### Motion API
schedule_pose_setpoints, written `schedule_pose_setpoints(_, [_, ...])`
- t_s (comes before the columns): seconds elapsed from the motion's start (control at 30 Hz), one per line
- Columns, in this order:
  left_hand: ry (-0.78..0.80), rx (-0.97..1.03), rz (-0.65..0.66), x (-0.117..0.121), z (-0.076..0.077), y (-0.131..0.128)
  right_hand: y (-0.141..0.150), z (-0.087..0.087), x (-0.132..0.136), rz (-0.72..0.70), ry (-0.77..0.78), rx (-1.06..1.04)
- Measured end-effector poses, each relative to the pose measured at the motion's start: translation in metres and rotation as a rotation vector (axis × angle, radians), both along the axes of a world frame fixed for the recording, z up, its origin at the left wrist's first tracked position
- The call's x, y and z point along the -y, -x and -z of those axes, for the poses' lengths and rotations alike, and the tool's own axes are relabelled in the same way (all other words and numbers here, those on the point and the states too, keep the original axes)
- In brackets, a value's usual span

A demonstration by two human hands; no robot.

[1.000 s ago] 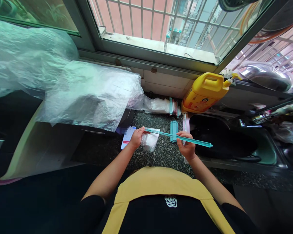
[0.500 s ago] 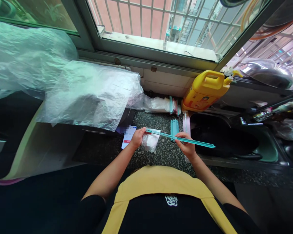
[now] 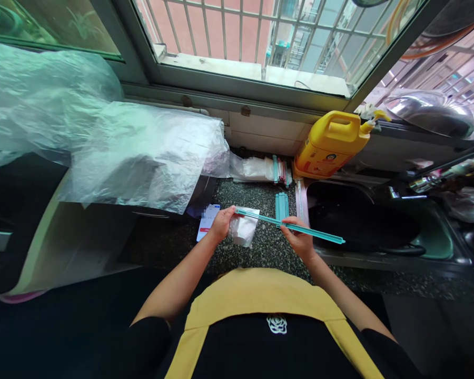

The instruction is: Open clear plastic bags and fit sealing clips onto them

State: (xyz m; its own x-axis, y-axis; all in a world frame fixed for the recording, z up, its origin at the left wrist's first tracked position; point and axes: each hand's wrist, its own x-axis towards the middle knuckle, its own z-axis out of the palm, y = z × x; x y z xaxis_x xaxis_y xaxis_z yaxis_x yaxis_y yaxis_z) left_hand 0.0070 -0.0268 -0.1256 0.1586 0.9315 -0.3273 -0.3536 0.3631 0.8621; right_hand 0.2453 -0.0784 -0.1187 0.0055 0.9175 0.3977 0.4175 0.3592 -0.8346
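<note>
A long teal bag-sealing clip [image 3: 318, 235] stretches between my two hands, slanting down to the right. My left hand [image 3: 222, 223] pinches its left end along with the top edge of a small clear plastic bag [image 3: 244, 230] that hangs below. Fingers of my right hand [image 3: 300, 241] close round the clip near its middle, where a thin left part meets a thicker right part. The right end sticks out over the sink edge. Just beyond my right hand lies a row of similar teal clips [image 3: 281, 204]. The bag's contents look whitish and cannot be made out.
A phone [image 3: 207, 221] lies left of my left hand on the speckled counter [image 3: 240, 192]. Behind are clipped plastic bags [image 3: 256, 169] and a yellow pump jug [image 3: 329, 145]. The sink [image 3: 434, 239] holds a dark pan [image 3: 363, 221]. Large plastic sheeting [image 3: 142, 152] covers the left side.
My right hand has shifted slightly left along the clip, toward the bag. The clip's right end has moved a little left and down; my left hand stays almost still.
</note>
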Motion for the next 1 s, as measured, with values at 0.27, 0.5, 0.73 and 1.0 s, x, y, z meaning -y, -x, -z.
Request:
schedule_pose_setpoints(0.27, [-0.073, -0.068, -0.047, -0.002, -0.002, 0.002, 0.004, -0.001, 0.003, 0.096, 0.121, -0.125])
schedule_pose_setpoints(0.5, [-0.237, -0.321, 0.042, 0.004, -0.015, 0.007, 0.003, -0.006, -0.006, 0.222, 0.161, -0.256])
schedule_pose_setpoints(0.73, [-0.392, -0.353, 0.143, 0.012, -0.036, 0.008, 0.003, -0.009, -0.017, 0.223, 0.154, -0.238])
schedule_pose_setpoints(1.0, [-0.606, -0.399, 0.231, 0.012, -0.038, -0.001, 0.021, -0.018, -0.019, 0.136, 0.199, -0.231])
